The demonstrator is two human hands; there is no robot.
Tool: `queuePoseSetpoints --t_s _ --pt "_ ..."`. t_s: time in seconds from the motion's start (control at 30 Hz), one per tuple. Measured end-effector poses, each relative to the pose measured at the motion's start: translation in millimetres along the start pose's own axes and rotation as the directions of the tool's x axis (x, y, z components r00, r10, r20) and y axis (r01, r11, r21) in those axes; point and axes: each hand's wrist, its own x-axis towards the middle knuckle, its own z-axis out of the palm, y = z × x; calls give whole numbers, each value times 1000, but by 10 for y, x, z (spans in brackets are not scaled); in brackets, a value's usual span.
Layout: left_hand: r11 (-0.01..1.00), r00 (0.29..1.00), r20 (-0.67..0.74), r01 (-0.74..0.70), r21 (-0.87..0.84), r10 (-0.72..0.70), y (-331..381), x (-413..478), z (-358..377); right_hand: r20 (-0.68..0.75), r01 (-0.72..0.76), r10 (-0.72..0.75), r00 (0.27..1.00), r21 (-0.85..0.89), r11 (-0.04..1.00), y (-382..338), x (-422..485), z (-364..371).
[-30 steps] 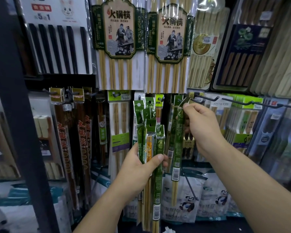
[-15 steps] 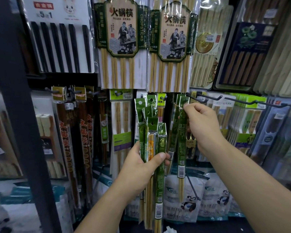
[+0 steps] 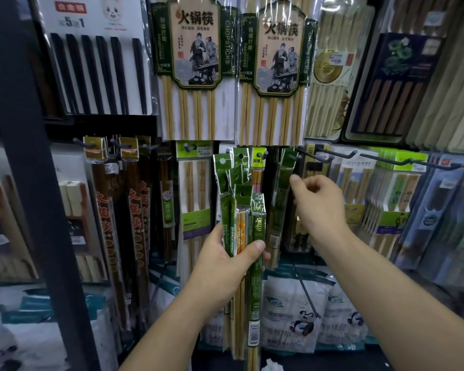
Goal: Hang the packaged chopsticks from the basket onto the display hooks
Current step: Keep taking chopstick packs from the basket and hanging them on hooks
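Note:
My left hand (image 3: 223,263) grips a bundle of several green packaged chopsticks (image 3: 243,210), held upright in front of the rack's middle row. Just right of the bundle, one narrow green pack (image 3: 281,194) hangs by its header from a short display hook (image 3: 295,156). My right hand (image 3: 319,202) hovers just right of that pack with loosely curled fingers and holds nothing; the fingertips are close to the pack's upper part. The basket is out of view.
Two long dark hooks (image 3: 332,153) (image 3: 402,162) jut out toward me at the right, above my right arm. Large chopstick packs (image 3: 196,68) fill the row above. A dark shelf post (image 3: 38,183) stands at the left. Bagged goods (image 3: 298,314) sit below.
My right hand has let go of the narrow green pack, which now hangs on the hook, and has drawn back down and to the right. The left hand still holds the bundle.

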Motion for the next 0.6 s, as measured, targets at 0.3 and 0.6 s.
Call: queuePoseSetpoints --t_s 0.3,0.6 --pt "998 999 -40 -26 -60 24 25 8 43 382 -27 -25 924 129 991 -55 -528 -44" --pt "992 995 -91 -40 -117 29 19 16 18 302 37 -84 950 158 987 -162 -415 -115"
